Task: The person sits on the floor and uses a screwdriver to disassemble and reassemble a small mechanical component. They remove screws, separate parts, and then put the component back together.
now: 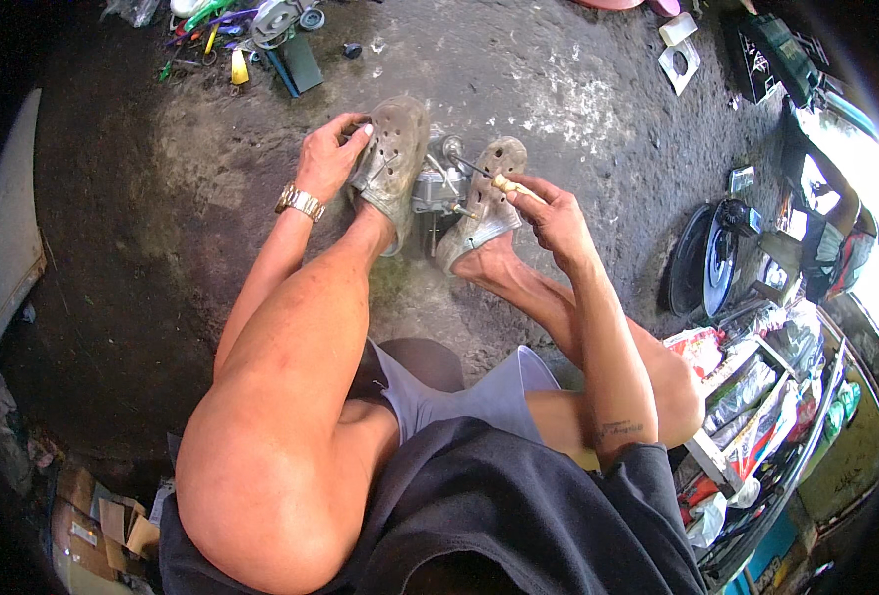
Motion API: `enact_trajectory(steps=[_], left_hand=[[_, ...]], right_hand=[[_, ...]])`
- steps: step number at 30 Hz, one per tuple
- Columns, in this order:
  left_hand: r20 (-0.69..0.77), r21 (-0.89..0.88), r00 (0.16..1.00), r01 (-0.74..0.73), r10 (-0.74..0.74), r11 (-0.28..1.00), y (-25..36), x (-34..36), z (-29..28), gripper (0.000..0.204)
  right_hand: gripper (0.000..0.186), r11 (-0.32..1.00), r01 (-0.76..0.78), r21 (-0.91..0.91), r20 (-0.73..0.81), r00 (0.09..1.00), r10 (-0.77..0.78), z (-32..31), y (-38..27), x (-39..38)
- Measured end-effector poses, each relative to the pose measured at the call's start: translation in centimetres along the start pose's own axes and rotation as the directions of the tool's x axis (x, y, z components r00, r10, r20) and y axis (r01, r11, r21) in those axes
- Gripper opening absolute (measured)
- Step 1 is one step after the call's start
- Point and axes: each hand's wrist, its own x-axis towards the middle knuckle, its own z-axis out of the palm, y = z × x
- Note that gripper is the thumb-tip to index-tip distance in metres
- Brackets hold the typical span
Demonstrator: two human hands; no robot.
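My right hand (547,210) grips the pale yellowish handle (510,187) of a slim dark-shafted tool, like a screwdriver, whose shaft points up-left toward a round fitting on a metal mechanical part (434,192). That part sits on the floor between my two clogged feet, partly hidden by the grey-brown left clog (388,171) and the right clog (489,228). My left hand (330,157) has its fingers bent together at the outer side of the left clog; whatever they hold, if anything, is too small or hidden to make out.
Tools and metal parts (303,61) lie at the upper left. Small white pieces (680,64) lie upper right. A black round object (692,260) stands right of my leg, above a rack of bagged items (757,402). Cardboard (87,521) is at the lower left.
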Motion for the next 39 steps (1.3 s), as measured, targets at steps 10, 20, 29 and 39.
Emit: enact_trajectory(steps=[10, 20, 29, 39], left_hand=[[-0.036, -0.051, 0.999, -0.025, 0.023, 0.998, -1.2, 0.1, 0.9, 0.037], [-0.038, -0.05, 0.999, -0.019, 0.017, 0.999, -0.9, -0.2, 1.1, 0.034], [-0.064, -0.039, 0.998, -0.028, 0.026, 0.999, -0.8, -0.3, 1.3, 0.033], [-0.052, -0.066, 0.999, -0.001, -0.002, 0.998, -0.7, -0.4, 1.2, 0.033]], right_hand=[[0.039, 0.936, -0.133, 0.325, 0.133, 0.987, 0.094, -0.2, 2.2, 0.6], [0.038, 0.92, -0.121, 0.373, 0.144, 0.987, 0.072, -0.2, 3.4, 0.9], [0.036, 0.973, 0.219, -0.07, -0.063, 0.973, -0.223, 0.6, 1.7, 0.5], [0.039, 0.953, 0.227, -0.199, -0.102, 0.963, -0.251, 0.7, 1.3, 0.3]])
